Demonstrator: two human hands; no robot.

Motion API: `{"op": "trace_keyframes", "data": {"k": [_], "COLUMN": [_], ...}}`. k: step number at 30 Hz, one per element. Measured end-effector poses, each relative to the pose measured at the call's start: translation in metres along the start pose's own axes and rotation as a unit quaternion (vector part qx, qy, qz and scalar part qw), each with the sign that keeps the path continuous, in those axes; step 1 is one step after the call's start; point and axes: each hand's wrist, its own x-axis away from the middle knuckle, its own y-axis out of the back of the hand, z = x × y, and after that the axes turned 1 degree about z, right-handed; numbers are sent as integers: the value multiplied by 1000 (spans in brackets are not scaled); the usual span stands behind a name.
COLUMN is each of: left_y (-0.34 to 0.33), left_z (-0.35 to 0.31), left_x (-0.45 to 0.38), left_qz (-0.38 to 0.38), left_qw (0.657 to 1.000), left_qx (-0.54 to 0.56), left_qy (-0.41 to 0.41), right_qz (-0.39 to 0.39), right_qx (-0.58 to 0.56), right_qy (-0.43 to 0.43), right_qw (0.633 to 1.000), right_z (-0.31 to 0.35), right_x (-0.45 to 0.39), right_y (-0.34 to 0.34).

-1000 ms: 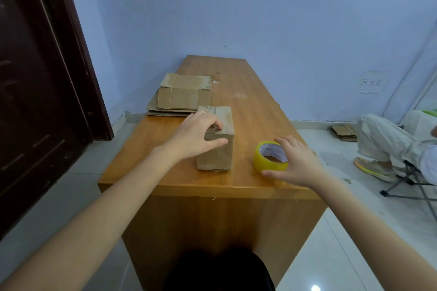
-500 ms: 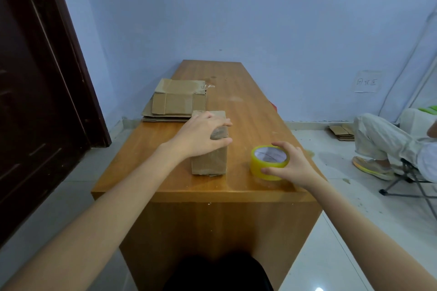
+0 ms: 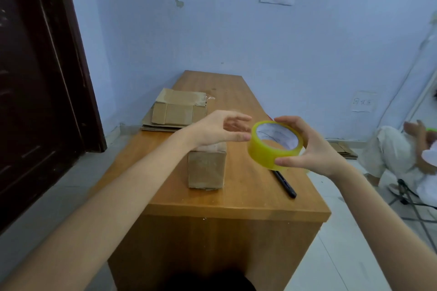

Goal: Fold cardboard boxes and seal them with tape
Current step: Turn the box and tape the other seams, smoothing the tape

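The right hand [image 3: 314, 149] grips the tape roll [image 3: 274, 145] in the air above the table's [image 3: 236, 203] right edge. The left hand [image 3: 217, 132], fingers loose, hovers over the box [image 3: 207, 170] near the front edge.

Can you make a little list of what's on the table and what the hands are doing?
right hand: holds the yellow tape roll up above the table
left hand: open, reaching toward the roll
small box: stands on the table, under the left hand
black pen: lies right of the box
flat cardboard: stacked farther back
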Motion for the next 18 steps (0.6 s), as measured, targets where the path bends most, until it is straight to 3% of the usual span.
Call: {"op": "trace_keyframes", "data": {"k": [4,10,14,18], "left_y": [3,5,6,0], "left_z": [1,8,10,9], "left_x": [7,23,30,30], "left_qz": [-55,-98,-180,-288], "left_qw": [993,987,979,949], "left_qx": [95,121,101,127], "left_qy": [-33,-23,-1,7], "right_qz": [29,26,-96,-195], "right_qx": [-33,-98,-146,-285], "right_qy": [0,-28,-47,-74], "right_qw": [999,994,984,936], "right_z": [11,4,-1,11], "right_x": [-5,-11,-24,-40], "right_y": [-2,-22,-42,-66]}}
